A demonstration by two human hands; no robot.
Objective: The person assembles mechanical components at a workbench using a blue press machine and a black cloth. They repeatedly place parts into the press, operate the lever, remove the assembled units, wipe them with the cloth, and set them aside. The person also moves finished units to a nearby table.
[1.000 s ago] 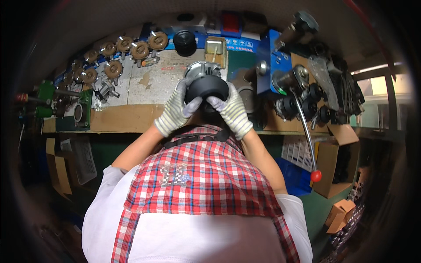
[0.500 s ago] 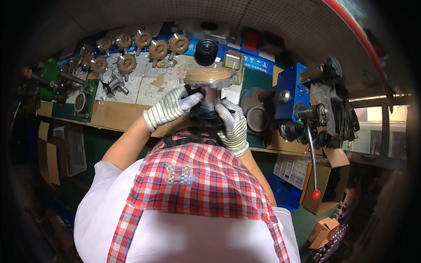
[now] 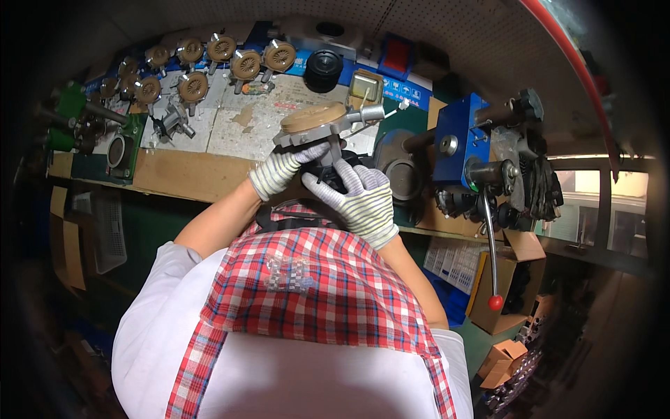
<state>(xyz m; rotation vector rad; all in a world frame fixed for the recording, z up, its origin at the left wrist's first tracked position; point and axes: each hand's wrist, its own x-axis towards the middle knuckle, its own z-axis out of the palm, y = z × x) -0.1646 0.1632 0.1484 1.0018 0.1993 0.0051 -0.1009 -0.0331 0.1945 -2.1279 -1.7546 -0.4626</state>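
fingers of the left hand (image 3: 278,173) grip a metal housing (image 3: 307,135) at frame centre; those of the right hand (image 3: 366,202) touch the black part (image 3: 333,180) beneath, closure unclear. brown disc (image 3: 314,116) already seated; similar units (image 3: 193,86) stand upper left; remaining work indeterminable.

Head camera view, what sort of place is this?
Probably a small assembly workshop: a blue press with a red-knobbed lever stands on the right, similar brown-disc metal parts are grouped on the left, and the gloved left hand and right hand hold another brown-topped metal part.
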